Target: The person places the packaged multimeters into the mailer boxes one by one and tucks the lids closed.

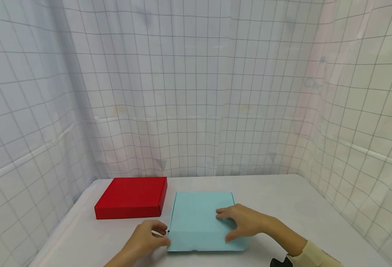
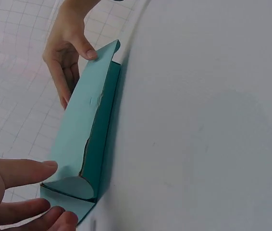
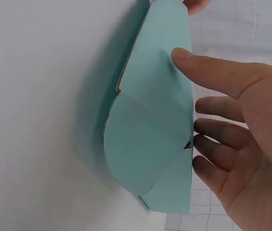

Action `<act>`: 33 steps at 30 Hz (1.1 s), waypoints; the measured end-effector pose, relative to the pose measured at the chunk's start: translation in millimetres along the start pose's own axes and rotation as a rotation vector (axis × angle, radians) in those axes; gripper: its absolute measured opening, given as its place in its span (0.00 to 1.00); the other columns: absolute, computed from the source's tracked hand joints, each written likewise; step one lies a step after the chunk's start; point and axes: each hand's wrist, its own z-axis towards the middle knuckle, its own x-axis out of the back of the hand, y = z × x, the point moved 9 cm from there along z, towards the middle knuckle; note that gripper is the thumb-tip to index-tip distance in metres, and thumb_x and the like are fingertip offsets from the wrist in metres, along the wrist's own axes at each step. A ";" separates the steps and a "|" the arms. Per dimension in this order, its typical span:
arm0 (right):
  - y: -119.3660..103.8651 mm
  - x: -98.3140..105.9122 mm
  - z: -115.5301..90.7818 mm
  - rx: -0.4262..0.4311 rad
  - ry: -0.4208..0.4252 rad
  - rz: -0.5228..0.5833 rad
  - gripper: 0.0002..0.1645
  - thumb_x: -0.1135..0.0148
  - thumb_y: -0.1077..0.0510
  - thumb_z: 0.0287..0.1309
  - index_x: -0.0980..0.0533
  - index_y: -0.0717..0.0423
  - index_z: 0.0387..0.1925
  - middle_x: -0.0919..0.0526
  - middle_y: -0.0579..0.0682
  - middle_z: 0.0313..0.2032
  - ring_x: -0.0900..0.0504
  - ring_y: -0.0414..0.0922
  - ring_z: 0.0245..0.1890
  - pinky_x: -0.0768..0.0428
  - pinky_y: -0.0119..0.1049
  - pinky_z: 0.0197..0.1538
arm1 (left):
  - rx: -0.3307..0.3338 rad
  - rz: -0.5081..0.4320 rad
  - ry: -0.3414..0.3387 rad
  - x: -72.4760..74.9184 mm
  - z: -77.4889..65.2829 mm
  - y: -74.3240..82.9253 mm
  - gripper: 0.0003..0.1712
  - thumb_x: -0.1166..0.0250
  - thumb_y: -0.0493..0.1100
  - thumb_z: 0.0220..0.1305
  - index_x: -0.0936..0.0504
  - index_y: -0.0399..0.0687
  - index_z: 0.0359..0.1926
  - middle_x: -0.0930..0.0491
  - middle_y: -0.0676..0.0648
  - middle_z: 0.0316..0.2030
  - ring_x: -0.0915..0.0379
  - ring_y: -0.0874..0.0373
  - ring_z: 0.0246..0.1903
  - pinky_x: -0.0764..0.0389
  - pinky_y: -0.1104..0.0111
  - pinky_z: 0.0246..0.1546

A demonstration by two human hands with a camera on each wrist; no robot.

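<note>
A light blue cardboard box [image 1: 201, 213] lies on the white table, its lid down over the top. The front flap [image 2: 85, 115] sticks out from the lid, with a gap under its edge in the left wrist view. At the near left corner is my left hand [image 1: 147, 237], thumb by the flap and loosely bent fingers beside the box's side. My right hand [image 1: 246, 220] rests on the right part of the lid, fingers spread and thumb on the flap. A rounded side tab [image 3: 138, 144] shows at the flap's right end in the right wrist view.
To the left and farther back sits a closed red box [image 1: 132, 196]. White curtains [image 1: 196, 89] with a grid pattern stand behind the table [image 1: 276, 200] and along both sides. A dark object [image 1: 281, 262] shows at my right wrist.
</note>
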 end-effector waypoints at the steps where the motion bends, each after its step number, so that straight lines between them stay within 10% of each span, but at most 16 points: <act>1: -0.1 0.6 -1.1 0.005 -0.001 -0.006 0.43 0.24 0.37 0.57 0.23 0.56 0.67 0.26 0.49 0.69 0.29 0.47 0.69 0.27 0.47 0.68 | -0.031 0.015 0.015 1.7 0.6 3.4 0.24 0.19 0.42 0.53 0.16 0.37 0.49 0.17 0.47 0.41 0.18 0.51 0.41 0.14 0.51 0.43; 7: 1.0 7.8 -6.6 0.017 0.020 -0.026 0.41 0.28 0.37 0.61 0.24 0.55 0.68 0.25 0.50 0.68 0.28 0.48 0.69 0.27 0.51 0.67 | -0.297 0.086 0.085 6.0 2.5 34.2 0.29 0.19 0.45 0.55 0.17 0.43 0.56 0.19 0.47 0.52 0.23 0.45 0.51 0.13 0.57 0.46; 13: 6.2 15.7 -16.2 -0.011 0.053 -0.008 0.38 0.29 0.40 0.63 0.23 0.58 0.66 0.23 0.51 0.66 0.26 0.50 0.67 0.26 0.51 0.66 | -0.512 0.143 -0.006 -4.7 6.5 56.7 0.25 0.22 0.45 0.61 0.16 0.43 0.57 0.17 0.51 0.53 0.21 0.49 0.54 0.17 0.51 0.53; 26: 23.1 22.9 -53.6 -0.086 0.096 0.008 0.41 0.31 0.36 0.64 0.23 0.62 0.65 0.20 0.51 0.63 0.23 0.51 0.64 0.24 0.54 0.64 | -0.629 0.459 -0.162 -30.4 5.0 61.8 0.23 0.28 0.47 0.67 0.15 0.43 0.59 0.19 0.53 0.59 0.24 0.52 0.60 0.22 0.53 0.60; 33: 34.2 16.5 -67.2 -0.134 0.109 0.039 0.39 0.30 0.38 0.64 0.22 0.63 0.63 0.18 0.51 0.61 0.20 0.50 0.60 0.20 0.52 0.59 | -0.645 0.452 -0.191 -32.8 8.1 61.4 0.22 0.26 0.45 0.66 0.14 0.42 0.58 0.18 0.54 0.59 0.23 0.54 0.60 0.21 0.56 0.60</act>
